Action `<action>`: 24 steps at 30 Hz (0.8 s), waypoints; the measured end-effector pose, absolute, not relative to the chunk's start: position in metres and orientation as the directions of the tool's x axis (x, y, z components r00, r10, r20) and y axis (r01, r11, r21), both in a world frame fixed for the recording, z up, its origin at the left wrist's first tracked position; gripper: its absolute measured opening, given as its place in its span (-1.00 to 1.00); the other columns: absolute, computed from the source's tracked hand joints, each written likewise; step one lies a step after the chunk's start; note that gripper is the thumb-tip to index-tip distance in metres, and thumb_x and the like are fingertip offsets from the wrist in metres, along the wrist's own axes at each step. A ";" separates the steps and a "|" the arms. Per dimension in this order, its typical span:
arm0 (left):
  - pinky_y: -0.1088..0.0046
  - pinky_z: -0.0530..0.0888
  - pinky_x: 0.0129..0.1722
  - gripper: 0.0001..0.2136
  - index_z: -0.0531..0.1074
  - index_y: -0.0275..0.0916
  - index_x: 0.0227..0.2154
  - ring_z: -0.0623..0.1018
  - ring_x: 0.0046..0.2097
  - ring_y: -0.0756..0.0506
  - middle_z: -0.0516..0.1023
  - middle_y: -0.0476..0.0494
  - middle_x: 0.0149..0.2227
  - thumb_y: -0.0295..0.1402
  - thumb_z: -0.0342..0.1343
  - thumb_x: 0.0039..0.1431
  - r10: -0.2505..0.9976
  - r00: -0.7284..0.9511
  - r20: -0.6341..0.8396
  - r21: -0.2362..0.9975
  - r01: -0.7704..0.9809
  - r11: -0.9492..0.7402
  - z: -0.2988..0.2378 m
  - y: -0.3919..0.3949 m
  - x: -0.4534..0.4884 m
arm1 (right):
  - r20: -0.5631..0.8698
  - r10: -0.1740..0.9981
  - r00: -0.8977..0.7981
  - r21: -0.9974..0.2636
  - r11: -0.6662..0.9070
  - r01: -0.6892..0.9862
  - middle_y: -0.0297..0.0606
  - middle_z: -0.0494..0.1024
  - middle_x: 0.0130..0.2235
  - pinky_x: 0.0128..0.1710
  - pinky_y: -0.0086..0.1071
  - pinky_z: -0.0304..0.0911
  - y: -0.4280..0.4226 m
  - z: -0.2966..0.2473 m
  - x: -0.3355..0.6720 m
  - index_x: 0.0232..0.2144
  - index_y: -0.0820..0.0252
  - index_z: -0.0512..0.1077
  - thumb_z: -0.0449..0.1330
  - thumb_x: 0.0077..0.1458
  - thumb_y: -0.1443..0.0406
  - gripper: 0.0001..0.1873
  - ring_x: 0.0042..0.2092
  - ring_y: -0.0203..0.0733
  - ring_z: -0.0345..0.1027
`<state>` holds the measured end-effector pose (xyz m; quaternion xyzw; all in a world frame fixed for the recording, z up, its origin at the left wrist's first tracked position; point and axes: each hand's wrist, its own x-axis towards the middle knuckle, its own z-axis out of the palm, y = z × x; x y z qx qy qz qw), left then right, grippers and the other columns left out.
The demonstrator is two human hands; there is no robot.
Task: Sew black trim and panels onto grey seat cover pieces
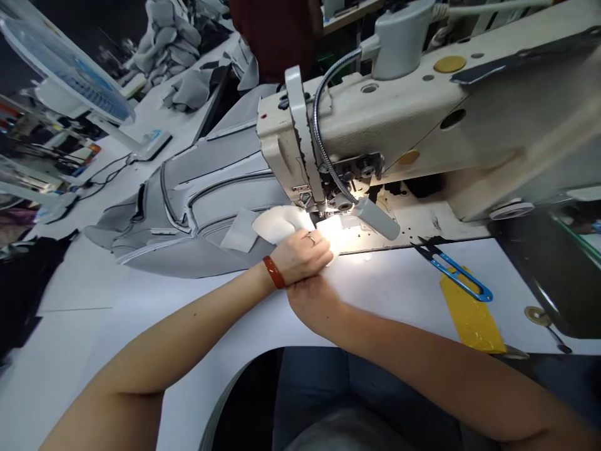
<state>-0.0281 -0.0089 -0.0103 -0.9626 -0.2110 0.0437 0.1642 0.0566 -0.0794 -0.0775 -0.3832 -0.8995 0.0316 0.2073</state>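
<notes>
Bare forearms, small jewellery.
A ring [310, 238] on the left hand [303, 257], a red-brown bangle [273, 272] at its wrist; blue trousers [310, 388].

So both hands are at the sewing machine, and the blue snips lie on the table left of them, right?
No: the head view shows the blue snips on the table right of the left hand and right hand, both at the sewing machine.

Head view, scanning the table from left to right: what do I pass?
Fan → grey fabric panels → left hand → lamp head → blue snips → round metal disc.
</notes>
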 end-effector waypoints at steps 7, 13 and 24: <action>0.42 0.48 -0.08 -0.77 0.38 -0.38 -0.19 0.50 -0.07 -0.06 0.54 -0.18 -0.14 -0.57 -0.18 0.26 0.400 0.875 0.274 -0.229 0.464 -0.856 -0.037 -0.007 -0.052 | 0.387 0.666 -0.638 -0.129 0.724 0.678 -0.08 0.49 -0.48 -0.39 -0.26 0.25 -0.079 -0.074 0.060 -0.42 0.36 0.41 -0.10 0.03 0.56 -0.71 -0.42 -0.11 0.36; 0.37 0.48 -0.02 -0.79 0.42 -0.30 -0.23 0.45 0.02 -0.09 0.52 -0.17 -0.09 -0.50 -0.13 0.27 0.386 0.881 0.274 -0.074 0.419 -0.905 -0.044 -0.007 -0.053 | 0.319 0.652 -0.688 -0.138 0.750 0.647 -0.13 0.46 -0.54 -0.44 -0.29 0.18 -0.081 -0.074 0.059 -0.48 0.33 0.39 -0.10 0.00 0.58 -0.71 -0.47 -0.15 0.33; 0.33 0.44 0.03 -0.73 0.37 -0.38 -0.08 0.45 0.02 -0.12 0.49 -0.18 -0.03 -0.52 -0.18 0.29 0.515 0.844 0.149 -0.191 0.536 -0.822 -0.046 -0.009 -0.049 | 0.298 0.664 -0.686 -0.158 0.743 0.651 -0.18 0.41 -0.56 -0.48 -0.33 0.11 -0.078 -0.076 0.063 -0.50 0.30 0.36 -0.09 -0.03 0.59 -0.73 -0.48 -0.19 0.28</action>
